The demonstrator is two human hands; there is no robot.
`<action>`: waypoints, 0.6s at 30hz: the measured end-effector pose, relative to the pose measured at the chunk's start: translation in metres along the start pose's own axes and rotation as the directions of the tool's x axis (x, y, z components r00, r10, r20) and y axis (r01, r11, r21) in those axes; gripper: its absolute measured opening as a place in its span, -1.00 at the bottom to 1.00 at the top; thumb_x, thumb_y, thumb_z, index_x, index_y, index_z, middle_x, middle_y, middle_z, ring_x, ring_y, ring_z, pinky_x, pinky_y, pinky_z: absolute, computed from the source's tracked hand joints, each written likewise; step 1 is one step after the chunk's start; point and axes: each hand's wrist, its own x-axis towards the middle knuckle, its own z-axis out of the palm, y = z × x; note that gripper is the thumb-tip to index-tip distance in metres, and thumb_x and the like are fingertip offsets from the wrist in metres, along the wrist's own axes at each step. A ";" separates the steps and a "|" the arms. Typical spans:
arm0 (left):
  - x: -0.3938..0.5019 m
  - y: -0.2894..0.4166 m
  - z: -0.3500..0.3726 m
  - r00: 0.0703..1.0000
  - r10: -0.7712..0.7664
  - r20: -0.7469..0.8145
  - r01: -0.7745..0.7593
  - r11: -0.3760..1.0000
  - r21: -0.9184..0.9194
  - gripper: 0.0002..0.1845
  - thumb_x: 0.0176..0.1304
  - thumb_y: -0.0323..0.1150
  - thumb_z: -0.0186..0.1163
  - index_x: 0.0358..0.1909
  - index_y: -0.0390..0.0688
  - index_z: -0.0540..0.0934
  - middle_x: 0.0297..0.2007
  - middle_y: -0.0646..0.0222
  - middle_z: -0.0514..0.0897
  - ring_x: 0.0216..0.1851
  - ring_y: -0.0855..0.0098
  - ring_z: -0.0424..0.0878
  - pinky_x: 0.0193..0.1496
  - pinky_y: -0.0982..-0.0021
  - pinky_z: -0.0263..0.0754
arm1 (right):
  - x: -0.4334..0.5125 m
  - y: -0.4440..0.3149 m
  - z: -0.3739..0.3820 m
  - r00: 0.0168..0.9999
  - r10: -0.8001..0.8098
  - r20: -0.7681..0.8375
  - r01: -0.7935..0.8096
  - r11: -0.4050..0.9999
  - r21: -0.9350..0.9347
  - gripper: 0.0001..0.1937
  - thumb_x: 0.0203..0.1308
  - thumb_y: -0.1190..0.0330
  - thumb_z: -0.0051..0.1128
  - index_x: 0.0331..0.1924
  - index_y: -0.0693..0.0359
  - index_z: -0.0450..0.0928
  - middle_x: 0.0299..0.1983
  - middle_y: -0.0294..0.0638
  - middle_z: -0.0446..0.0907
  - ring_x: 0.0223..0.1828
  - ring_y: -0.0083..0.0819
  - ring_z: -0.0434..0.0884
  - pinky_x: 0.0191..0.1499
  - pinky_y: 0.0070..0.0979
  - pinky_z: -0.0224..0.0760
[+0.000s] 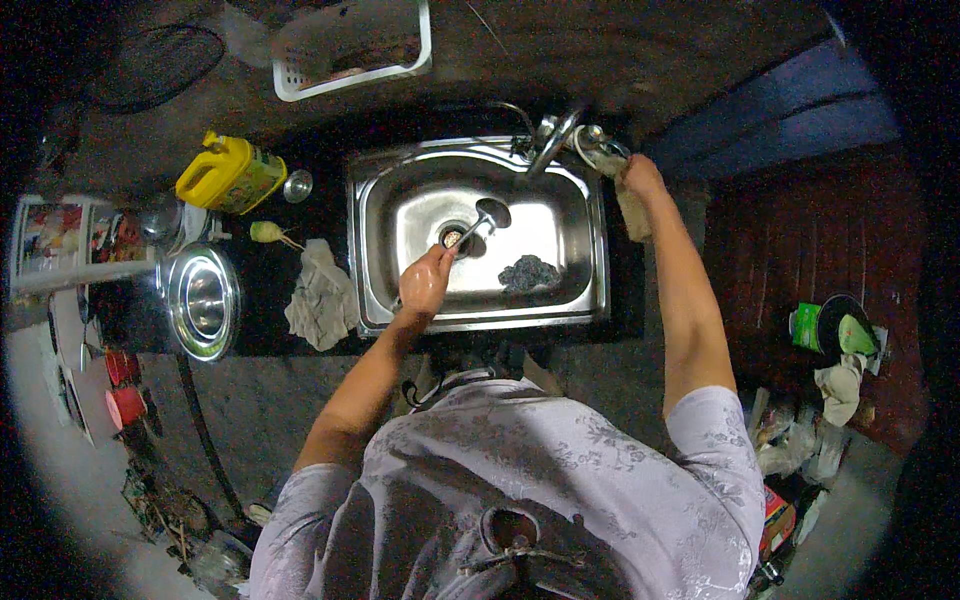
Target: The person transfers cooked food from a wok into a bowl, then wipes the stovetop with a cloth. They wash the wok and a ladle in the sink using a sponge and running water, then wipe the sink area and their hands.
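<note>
My left hand grips the handle of a metal ladle, whose bowl is over the stainless steel sink basin. Below the ladle the drain shows. A dark grey, crumpled scouring pad lies at the basin's lower right. My right hand reaches beyond the sink's back right corner, beside a bowl-like container with shiny items in it and a beige cloth-like thing. Whether its fingers hold anything cannot be made out. The metal faucet leans over the basin's back edge.
Left of the sink are a yellow plastic jug, a small glass-like dish, a crumpled pale cloth, a pale green vegetable-like thing and round metal plates or basins. A white plastic basket stands behind.
</note>
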 end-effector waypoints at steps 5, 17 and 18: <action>0.001 0.001 0.001 0.999 -0.006 -0.039 0.007 0.999 0.033 -0.68 0.33 -0.07 0.04 -0.31 -0.12 0.54 -0.48 0.08 0.63 -0.41 0.01 0.59 -0.36 0.08 0.43 | -0.046 -0.016 0.095 0.970 -0.232 0.074 0.216 0.960 0.175 -0.56 0.07 0.36 0.07 0.10 0.23 0.49 -0.09 0.07 0.60 -0.07 -0.05 0.61 0.01 -0.26 0.45; 0.021 0.011 0.011 0.983 0.185 -0.023 -0.182 0.980 0.086 -0.69 0.32 -0.10 0.04 -0.31 -0.17 0.49 -0.43 0.05 0.62 -0.40 -0.04 0.57 -0.35 0.05 0.42 | -0.122 -0.102 0.104 0.795 -0.553 -0.248 0.583 0.585 0.564 -0.48 0.08 0.57 -0.13 0.20 0.07 0.40 0.18 -0.01 0.39 0.21 -0.05 0.40 0.26 -0.36 0.26; 0.020 0.010 0.011 0.988 0.154 -0.013 -0.153 0.985 0.083 -0.68 0.32 -0.09 0.04 -0.32 -0.18 0.48 -0.43 0.05 0.62 -0.39 -0.04 0.58 -0.34 0.04 0.42 | -0.120 -0.110 0.105 0.847 -0.503 -0.170 0.506 0.669 0.544 -0.51 0.10 0.52 -0.08 0.20 0.13 0.40 0.20 -0.02 0.38 0.20 -0.09 0.41 0.23 -0.36 0.29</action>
